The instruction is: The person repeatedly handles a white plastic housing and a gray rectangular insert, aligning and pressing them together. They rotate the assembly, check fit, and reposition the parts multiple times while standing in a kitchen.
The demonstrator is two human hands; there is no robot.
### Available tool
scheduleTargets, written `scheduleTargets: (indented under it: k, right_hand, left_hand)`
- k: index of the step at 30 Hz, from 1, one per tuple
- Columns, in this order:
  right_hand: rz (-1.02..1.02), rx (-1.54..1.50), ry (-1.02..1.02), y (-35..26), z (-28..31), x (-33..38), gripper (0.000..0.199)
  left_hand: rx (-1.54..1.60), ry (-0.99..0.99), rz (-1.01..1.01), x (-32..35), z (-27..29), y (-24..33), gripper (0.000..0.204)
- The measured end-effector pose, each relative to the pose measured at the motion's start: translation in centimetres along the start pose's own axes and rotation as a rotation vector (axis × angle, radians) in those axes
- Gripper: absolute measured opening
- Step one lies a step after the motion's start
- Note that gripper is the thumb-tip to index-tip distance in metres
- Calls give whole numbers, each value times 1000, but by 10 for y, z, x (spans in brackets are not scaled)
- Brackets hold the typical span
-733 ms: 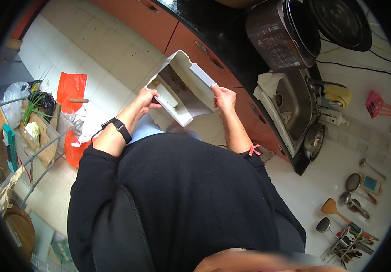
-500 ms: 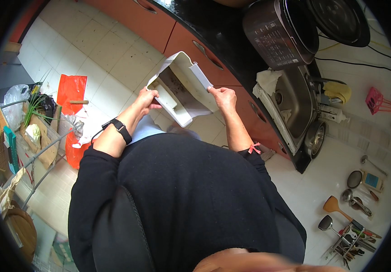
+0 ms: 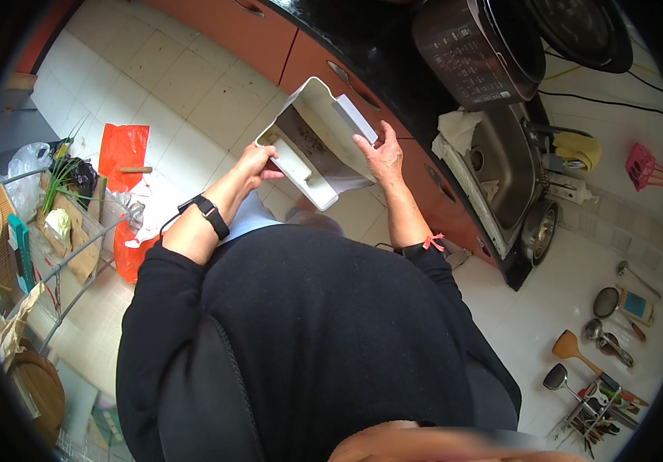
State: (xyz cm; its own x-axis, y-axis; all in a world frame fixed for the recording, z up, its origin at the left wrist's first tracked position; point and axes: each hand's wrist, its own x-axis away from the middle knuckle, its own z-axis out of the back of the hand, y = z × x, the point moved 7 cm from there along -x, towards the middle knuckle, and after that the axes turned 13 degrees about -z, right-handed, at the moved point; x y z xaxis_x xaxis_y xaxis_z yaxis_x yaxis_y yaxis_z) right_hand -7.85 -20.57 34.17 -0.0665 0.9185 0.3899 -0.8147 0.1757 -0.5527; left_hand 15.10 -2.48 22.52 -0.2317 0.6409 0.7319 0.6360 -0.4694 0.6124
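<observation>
A white plastic bin (image 3: 304,171), tilted with its open side toward me, is held up in front of my body. Dark specks and brownish grime mark its inner walls. My left hand (image 3: 257,163) is closed on its left edge, thumb over the rim. At the opposite side, my right hand (image 3: 384,158) has its thumb against the bin's flat grey-white lip, while the fingers spread loosely at the outer edge, partly hidden behind it. A black band circles my left wrist, and a pink ribbon is at my right sleeve.
Red-orange cabinets (image 3: 270,46) run beneath a black counter (image 3: 393,69) holding a dark cooker (image 3: 462,58) with its lid raised. A steel sink (image 3: 504,169) lies at right. Left are a metal rack (image 3: 62,266) with vegetables and a red plastic bag (image 3: 123,154) on the tiled floor.
The bin has shifted slightly up and turned a little. My right hand has loosened from a pinch on the lip, its fingers now spread wider; my left hand keeps its hold.
</observation>
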Motion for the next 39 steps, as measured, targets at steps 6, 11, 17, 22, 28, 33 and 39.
scheduleTargets:
  k: [6, 11, 17, 22, 28, 33, 39]
  right_hand:
    - [-195, 95, 35, 52, 4, 6, 84]
    - [-502, -565, -283, 89, -30, 14, 49]
    - [-404, -478, -176, 96, -40, 18, 55]
    - [-333, -348, -109, 106, -53, 21, 57]
    - [-185, -260, -35, 97, -58, 34, 55]
    - [-153, -280, -54, 103, -74, 41, 54]
    - [-211, -299, -75, 118, -78, 40, 54]
  left_hand:
    - [15, -14, -13, -8, -3, -1, 39]
    - [-30, -52, -5, -16, -3, -1, 45]
    - [-255, 280, -129, -12, 22, -2, 53]
    - [-888, 519, -861, 19, 17, 60, 46]
    - [-133, 30, -62, -2, -73, -4, 54]
    - [104, -39, -122, -19, -101, 5, 45]
    - [228, -34, -39, -29, -98, -1, 23]
